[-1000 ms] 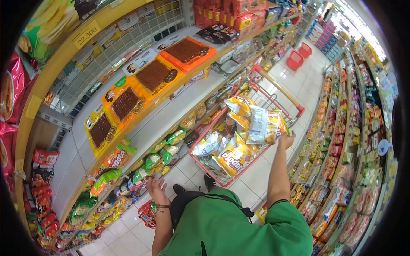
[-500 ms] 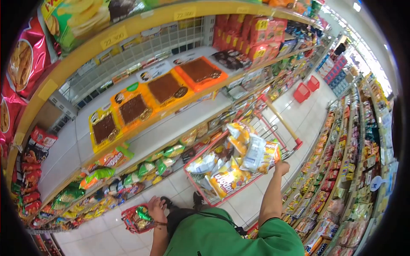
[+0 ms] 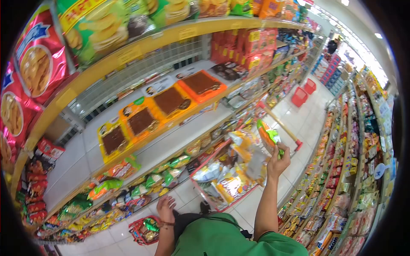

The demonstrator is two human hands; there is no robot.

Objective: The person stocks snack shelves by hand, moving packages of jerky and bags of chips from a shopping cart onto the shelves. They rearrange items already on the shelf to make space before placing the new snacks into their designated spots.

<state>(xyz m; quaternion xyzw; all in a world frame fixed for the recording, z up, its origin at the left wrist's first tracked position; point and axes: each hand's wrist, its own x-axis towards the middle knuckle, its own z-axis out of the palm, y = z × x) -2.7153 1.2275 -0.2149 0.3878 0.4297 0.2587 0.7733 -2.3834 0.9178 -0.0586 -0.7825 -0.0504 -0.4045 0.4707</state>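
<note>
My right hand [image 3: 279, 160] is closed around the lower edge of an orange and green snack bag [image 3: 267, 133], held up above the cart's far right side. Beneath it, a red-rimmed shopping cart [image 3: 200, 194] carries several bags, among them a yellow and white chip bag [image 3: 230, 184] and a silvery-white bag [image 3: 208, 170]. My left hand [image 3: 165, 208] hangs low by my leg, fingers loosely bent and apart, with nothing in it. Just below it on the floor stands a red basket [image 3: 136, 228] with green and other packets inside.
To the left, a shelf [image 3: 81, 158] bears several flat brown-windowed packs [image 3: 141, 120] and rows of snack bags. Packed shelves [image 3: 341, 170] line the right side. Red baskets [image 3: 299, 97] sit on the tiles farther up the aisle, where a person [image 3: 332, 46] stands.
My right hand has risen from the cart's right side and now holds up the orange and green bag. The white and orange bags there have shifted. My left hand's fingers are more bent.
</note>
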